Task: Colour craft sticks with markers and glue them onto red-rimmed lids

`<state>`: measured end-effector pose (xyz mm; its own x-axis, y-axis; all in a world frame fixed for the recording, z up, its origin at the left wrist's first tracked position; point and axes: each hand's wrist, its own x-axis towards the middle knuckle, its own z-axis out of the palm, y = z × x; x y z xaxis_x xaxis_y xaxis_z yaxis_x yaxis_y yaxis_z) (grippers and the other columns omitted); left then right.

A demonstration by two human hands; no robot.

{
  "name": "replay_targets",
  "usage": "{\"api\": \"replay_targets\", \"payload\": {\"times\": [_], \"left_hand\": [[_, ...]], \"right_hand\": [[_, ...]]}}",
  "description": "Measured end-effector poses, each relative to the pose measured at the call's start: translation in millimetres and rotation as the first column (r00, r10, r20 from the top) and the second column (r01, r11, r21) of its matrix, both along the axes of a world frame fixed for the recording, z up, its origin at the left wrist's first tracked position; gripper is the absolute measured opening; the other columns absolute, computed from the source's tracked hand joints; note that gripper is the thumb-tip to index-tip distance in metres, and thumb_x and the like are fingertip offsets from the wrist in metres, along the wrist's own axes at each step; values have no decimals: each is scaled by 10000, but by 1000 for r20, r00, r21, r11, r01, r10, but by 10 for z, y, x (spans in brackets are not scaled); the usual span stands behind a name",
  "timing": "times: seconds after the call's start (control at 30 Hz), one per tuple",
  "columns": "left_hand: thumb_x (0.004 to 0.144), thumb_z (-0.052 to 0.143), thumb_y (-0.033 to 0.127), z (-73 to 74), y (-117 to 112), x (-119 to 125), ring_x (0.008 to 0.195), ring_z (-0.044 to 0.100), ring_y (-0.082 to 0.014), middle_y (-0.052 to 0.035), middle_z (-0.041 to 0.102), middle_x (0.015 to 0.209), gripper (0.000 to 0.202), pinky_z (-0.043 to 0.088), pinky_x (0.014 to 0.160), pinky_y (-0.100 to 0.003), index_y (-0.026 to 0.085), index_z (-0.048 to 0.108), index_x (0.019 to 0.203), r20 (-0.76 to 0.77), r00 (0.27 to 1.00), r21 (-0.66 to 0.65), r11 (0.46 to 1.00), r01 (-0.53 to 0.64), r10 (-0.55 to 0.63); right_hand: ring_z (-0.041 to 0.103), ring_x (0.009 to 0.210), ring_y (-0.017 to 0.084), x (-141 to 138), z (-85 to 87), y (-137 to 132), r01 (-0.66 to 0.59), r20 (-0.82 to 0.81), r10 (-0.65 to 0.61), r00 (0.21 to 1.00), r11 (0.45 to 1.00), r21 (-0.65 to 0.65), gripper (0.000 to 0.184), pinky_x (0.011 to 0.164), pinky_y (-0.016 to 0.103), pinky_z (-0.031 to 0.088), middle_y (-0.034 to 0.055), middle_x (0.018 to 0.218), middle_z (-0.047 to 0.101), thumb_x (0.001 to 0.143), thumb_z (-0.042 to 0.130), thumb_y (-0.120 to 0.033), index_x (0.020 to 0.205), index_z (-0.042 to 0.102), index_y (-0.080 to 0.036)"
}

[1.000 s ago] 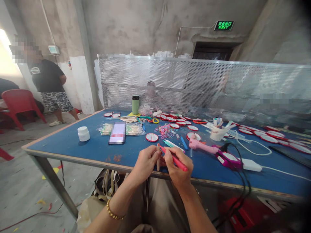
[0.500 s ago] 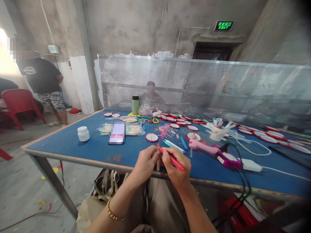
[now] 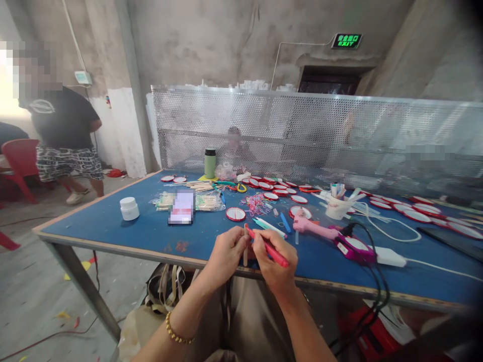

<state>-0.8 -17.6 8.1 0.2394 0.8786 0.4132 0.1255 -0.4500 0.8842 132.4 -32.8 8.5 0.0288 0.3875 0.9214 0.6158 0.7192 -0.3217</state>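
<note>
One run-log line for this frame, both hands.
left hand: holds wooden stick | right hand: grips red pen, tip at stick's upper end | nearby: red-rimmed disc, pink glue gun

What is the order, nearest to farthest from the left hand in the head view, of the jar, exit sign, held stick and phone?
From the left hand:
1. Held stick, in its grip
2. Phone, ahead and left
3. Jar, farther left
4. Exit sign, high at back right

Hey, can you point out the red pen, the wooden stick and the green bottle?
Red pen [image 3: 276, 255], head view: on its barrel.
Wooden stick [image 3: 245, 256], head view: on its lower part.
Green bottle [image 3: 210, 166], head view: on its body.
</note>
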Motion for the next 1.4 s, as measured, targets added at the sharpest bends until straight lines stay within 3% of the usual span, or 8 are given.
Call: {"api": "replay_targets", "payload": {"times": [1.4], "left_hand": [[927,475,398,-12,12,3,608,436,-106,28,495,653,319,353,568,-207,159,527,723,32,999,-17,1000,22,-21]], "right_hand": [[630,568,113,8,-25,4,29,-22,-28,999,999,25,99,582,221,490,2,702,698,876,590,-132,826,660,-182]]}}
